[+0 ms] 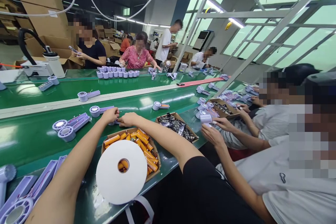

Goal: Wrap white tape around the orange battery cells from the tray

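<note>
My left hand (pixel 111 114) reaches over the belt with its fingers closed in a pinch; a tiny light tip shows at them, too small to name. Close beside it is my right hand (pixel 128 119), fingers also pressed together. Part of a lavender piece (pixel 113 123) shows under the hands, mostly covered, and whether either hand grips it is unclear. Just left lies a lavender handheld fan body (pixel 95 111) with an orange strip in its handle. Below my wrists, a carton of orange-wrapped battery cells (pixel 143 140) stands behind a big white tape roll (pixel 107 178).
More fan bodies (pixel 67 133) lie on the green conveyor belt (pixel 141 103) and at the lower left. A box of small dark parts (pixel 178 126) stands right of the cells. Co-workers sit close on the right; a co-worker's hands (pixel 214 133) hold a lavender part. Others work across the belt.
</note>
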